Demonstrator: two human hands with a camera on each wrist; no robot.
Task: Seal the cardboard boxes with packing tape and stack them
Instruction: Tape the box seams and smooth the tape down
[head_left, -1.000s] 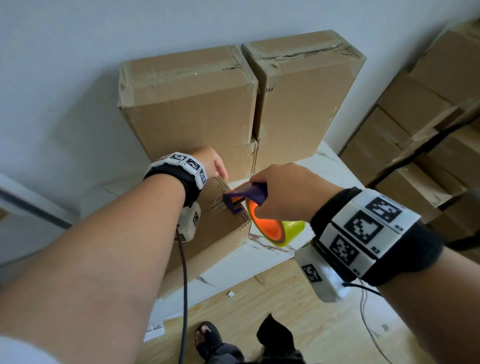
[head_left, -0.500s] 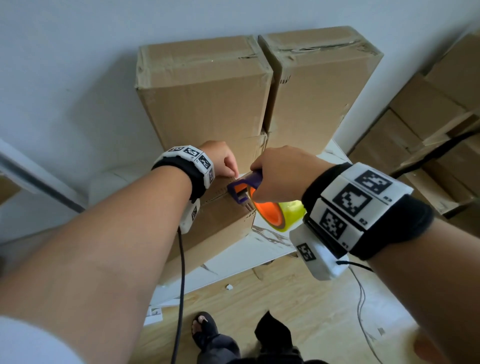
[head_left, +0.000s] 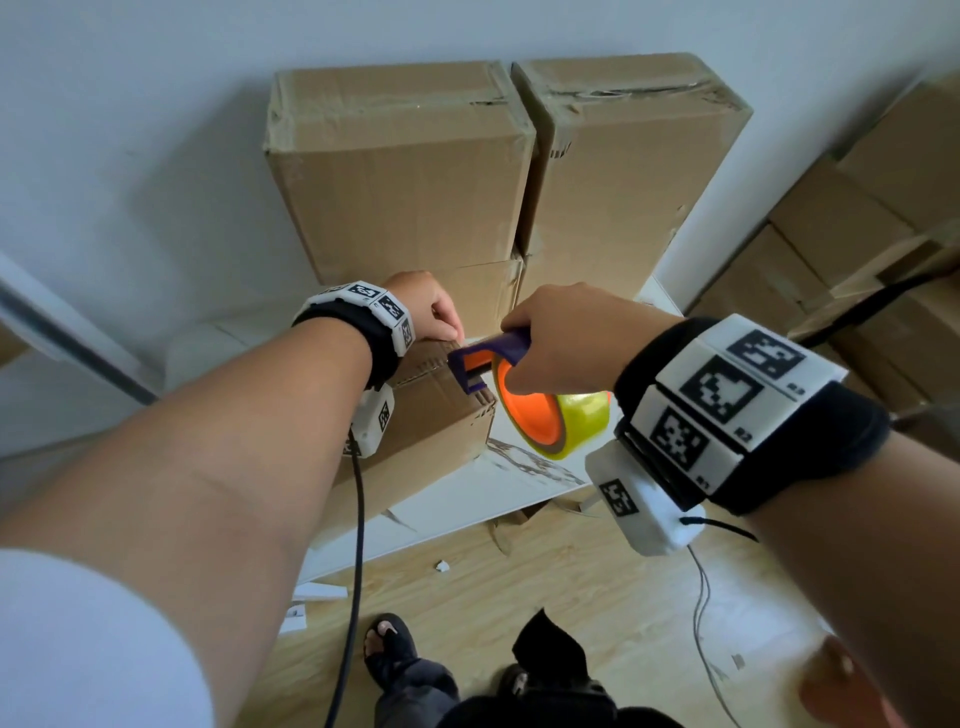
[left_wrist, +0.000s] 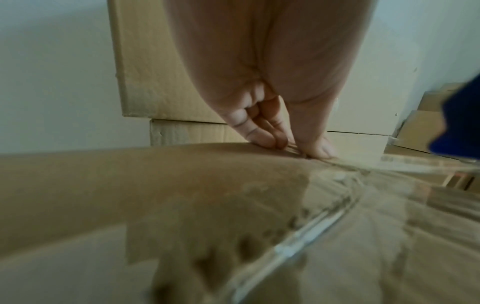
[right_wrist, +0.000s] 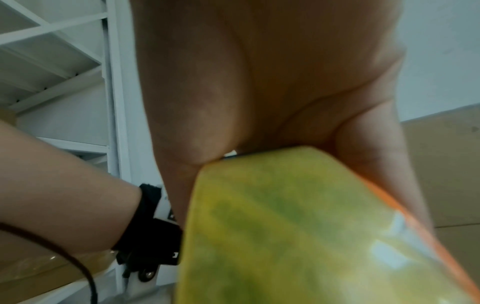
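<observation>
A low cardboard box (head_left: 436, 415) lies on the white table (head_left: 519, 499). My left hand (head_left: 449, 332) presses its fingertips (left_wrist: 262, 139) and thumb down on the box top (left_wrist: 155, 195), near the far right corner, on the end of a clear tape strip (left_wrist: 415, 164). The strip runs right to the dispenser. My right hand (head_left: 550, 338) grips the purple-handled tape dispenser (head_left: 488, 358) just beside the left fingers, at the box's right edge. Its yellow-green tape roll (head_left: 571, 421) on an orange core hangs below the palm and fills the right wrist view (right_wrist: 298, 226).
Two tall taped boxes (head_left: 405, 182) (head_left: 623, 166) stand against the wall behind, resting on lower boxes (head_left: 483, 291). A pile of cardboard boxes (head_left: 857, 234) rises at the right. White shelving (right_wrist: 52, 51) is at the left. My sandalled foot (head_left: 395, 644) stands on the wooden floor.
Both hands stay at the box's far right corner. The dispenser has edged slightly closer to the left fingers, and the head view has shifted.
</observation>
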